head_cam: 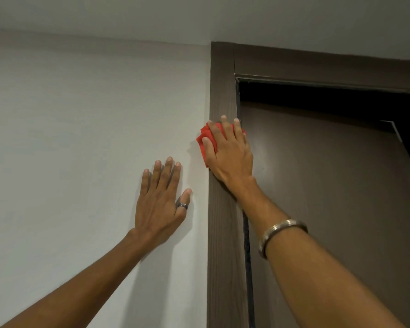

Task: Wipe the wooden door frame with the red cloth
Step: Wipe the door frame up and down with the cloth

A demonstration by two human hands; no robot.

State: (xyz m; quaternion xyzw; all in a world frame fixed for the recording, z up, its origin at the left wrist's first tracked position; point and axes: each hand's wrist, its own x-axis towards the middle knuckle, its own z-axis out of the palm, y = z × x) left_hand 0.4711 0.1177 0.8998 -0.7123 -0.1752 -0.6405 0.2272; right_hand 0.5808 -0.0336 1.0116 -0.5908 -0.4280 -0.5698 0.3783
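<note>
Presently, the right hand [230, 152] lies flat with fingers spread, pressing the red cloth [205, 142] against the vertical member of the wooden door frame [223, 91], at roughly the 12 o'clock position from the picture's centre. The cloth is bunched under the palm; its folds protrude at the 9 o'clock side of the hand, overlapping the frame's outer edge onto the white wall [81, 114]. The left hand [162, 202] rests open and flat on the wall, fingers spread and holding nothing, at 8 o'clock from the cloth and just beside the frame; it appears to serve as a brace. A ring [182, 205] sits on the left thumb and a bangle [279, 235] on the right forearm. Handling judgement: the cloth appears soft, light and limp, so it is best controlled by flat palm pressure rather than a pinch; loose folds may slip out under fast strokes. The frame appears rigid and smooth, with a narrow face. Edges: the wall junction lies at 9 o'clock of the cloth, the dark gap and seal toward the door [329, 197] at 3 o'clock. Open room: the frame runs clear toward 12 o'clock as far as the corner joint under the ceiling [199, 15], and toward 6 o'clock below the right wrist. The top member extends toward 3 o'clock.
</note>
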